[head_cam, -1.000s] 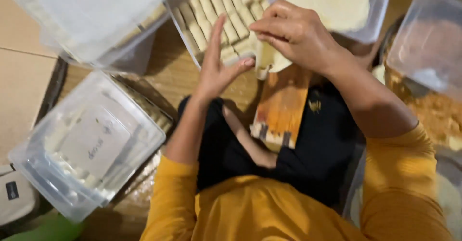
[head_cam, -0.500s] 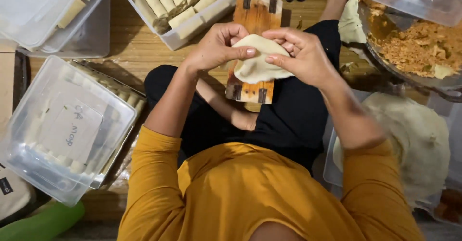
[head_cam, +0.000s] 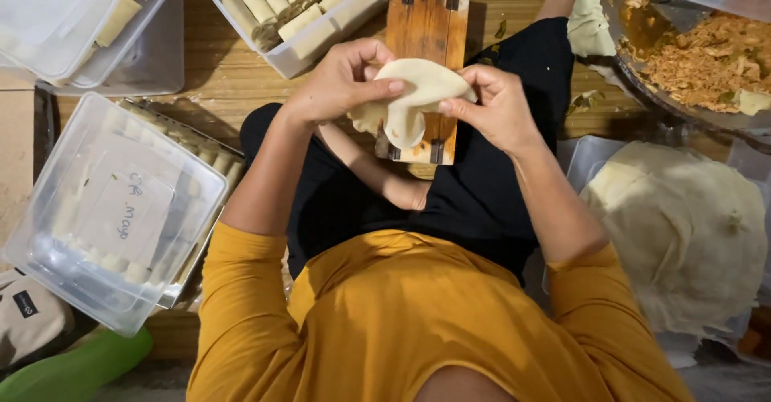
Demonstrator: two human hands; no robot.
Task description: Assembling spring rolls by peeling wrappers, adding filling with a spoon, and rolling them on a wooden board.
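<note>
The left hand (head_cam: 337,85) and the right hand (head_cam: 494,105) hold one thin, pale dough wrapper (head_cam: 409,97) between them, above the near end of a wooden board (head_cam: 426,28) that rests on the person's lap. Fingers of both hands are pinched narrow on the sheet's edges; its middle sags in a loose fold, unsupported.

Risks noted:
- The wrapper looks soft and thin — pulling the hands apart, or pinching harder, could tear it at the fold.
- The sagging part may stick to itself and crease.
- A slackened pinch would drop the sheet onto the dark trousers rather than the board.

Surroundings: a tray of finished rolls (head_cam: 289,8) lies just beyond the board's far left corner; a bowl of shredded orange filling (head_cam: 707,57) sits at far right — well apart from the hands; a stack of wrappers (head_cam: 683,225) lies by the right elbow; a lidded clear box (head_cam: 104,209) sits at left.
</note>
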